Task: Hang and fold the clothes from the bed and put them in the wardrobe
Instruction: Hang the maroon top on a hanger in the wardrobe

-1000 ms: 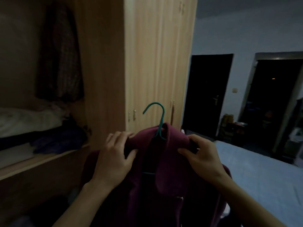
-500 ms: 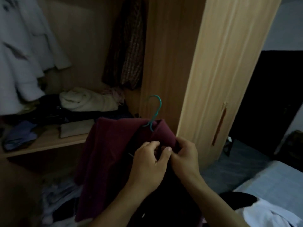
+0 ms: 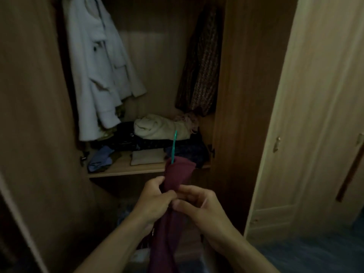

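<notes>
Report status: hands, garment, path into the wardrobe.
Left hand and right hand both grip the maroon fabric garment. Teal plastic hanger hook sticks up, not yet hung. Open wooden wardrobe ahead; nothing blocks the gap between hanging coats.

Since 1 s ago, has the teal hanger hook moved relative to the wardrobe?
Yes. The teal hanger hook has gone from the closed door panels leftward to the open wardrobe's shelf, now edge-on.

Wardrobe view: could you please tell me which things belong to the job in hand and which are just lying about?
In the job:
dark red garment
teal plastic hanger hook
left hand
right hand
open wooden wardrobe

Lying about:
white coat
brown patterned hanging garment
cream folded cloth
</notes>
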